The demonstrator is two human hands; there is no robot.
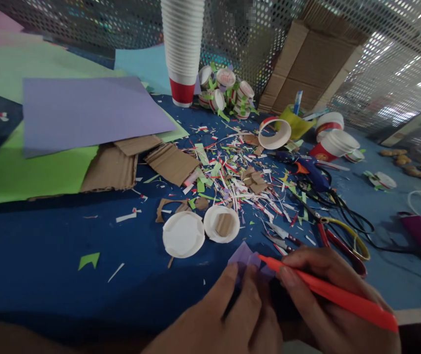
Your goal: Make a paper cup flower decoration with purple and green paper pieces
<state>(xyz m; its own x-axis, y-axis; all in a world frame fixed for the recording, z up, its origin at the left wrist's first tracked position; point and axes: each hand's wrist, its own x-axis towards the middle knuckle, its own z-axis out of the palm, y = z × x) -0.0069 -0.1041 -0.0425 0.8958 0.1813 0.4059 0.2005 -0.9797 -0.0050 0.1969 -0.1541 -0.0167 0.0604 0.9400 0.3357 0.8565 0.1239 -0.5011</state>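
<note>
Here's the purple paper [243, 253], near the table's [129, 275] front edge, pinched by the left hand [228, 307]; the right hand [338, 322] grips an orange-red marker [346, 298], tip at the paper. Best pin it firmly, stroke lightly, mind those blades [281, 230] just beyond!

- Dim overall; glare through the perforated screen [255, 44] at two o'clock.
- Shadow beside the left hand [228, 305], toward seven o'clock.
- Edges stretched; pixelated blocks at nine o'clock.
</note>
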